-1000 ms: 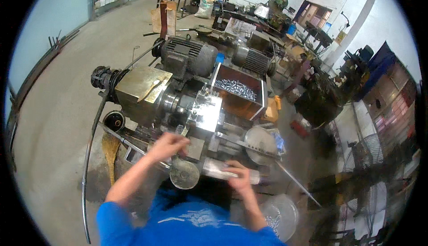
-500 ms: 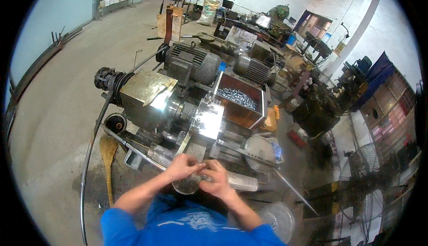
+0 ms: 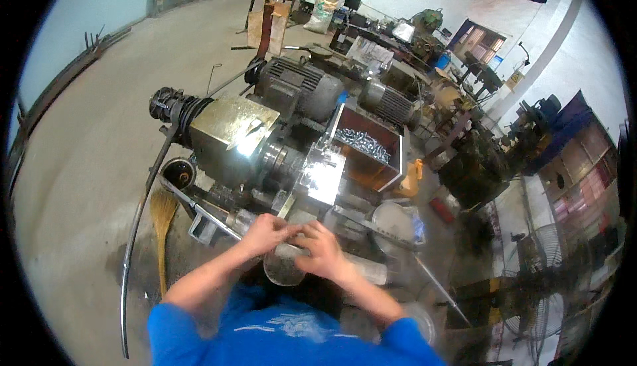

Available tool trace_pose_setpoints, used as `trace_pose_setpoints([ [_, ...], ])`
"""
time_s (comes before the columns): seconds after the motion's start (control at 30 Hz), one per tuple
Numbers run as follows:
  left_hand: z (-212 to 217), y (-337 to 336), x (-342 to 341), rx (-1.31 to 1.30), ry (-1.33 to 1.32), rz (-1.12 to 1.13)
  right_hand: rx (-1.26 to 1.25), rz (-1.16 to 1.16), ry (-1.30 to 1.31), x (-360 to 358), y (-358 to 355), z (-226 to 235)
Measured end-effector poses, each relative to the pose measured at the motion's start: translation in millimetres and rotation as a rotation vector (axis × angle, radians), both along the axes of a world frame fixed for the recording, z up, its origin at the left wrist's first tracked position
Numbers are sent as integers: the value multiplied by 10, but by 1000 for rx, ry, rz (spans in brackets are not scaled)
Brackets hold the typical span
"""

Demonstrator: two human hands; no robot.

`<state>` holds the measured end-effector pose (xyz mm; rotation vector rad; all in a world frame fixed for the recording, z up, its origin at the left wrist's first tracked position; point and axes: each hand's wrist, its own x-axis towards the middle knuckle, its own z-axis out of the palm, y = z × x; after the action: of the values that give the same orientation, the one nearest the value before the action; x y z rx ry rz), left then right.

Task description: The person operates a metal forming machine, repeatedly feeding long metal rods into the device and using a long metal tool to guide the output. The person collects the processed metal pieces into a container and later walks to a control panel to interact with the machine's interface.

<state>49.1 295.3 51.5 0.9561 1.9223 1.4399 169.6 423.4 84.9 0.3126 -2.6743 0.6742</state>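
Note:
Both of my hands meet in front of the machine, fingertips together. My left hand is closed in a pinch, thumb and fingers bent inward. Opposite it, my right hand is also closed, its fingers curled against the left fingertips. Whatever lies between the fingers is too small or hidden to make out. Just under the hands is a round, dull metal dish, partly covered by them. Beyond the fingertips stands a shiny metal block on the machine, beside the spindle and the boxy housing.
A box of small metal parts stands behind the block. Electric motors sit farther back. A long metal rod slants out at right, near a round pale lid. On the left floor lies a straw broom, beside a curved bar.
My hands have moved forward, closer to the shiny block, still pinched together. More of the round dish shows below them. The whole view has shifted slightly.

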Motion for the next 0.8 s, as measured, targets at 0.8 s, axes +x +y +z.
trace_pose_setpoints([
  [0.8, -38, -2914, -825, -481, 757, 975, 265, -314, -484, -1690, 658, 72],
])
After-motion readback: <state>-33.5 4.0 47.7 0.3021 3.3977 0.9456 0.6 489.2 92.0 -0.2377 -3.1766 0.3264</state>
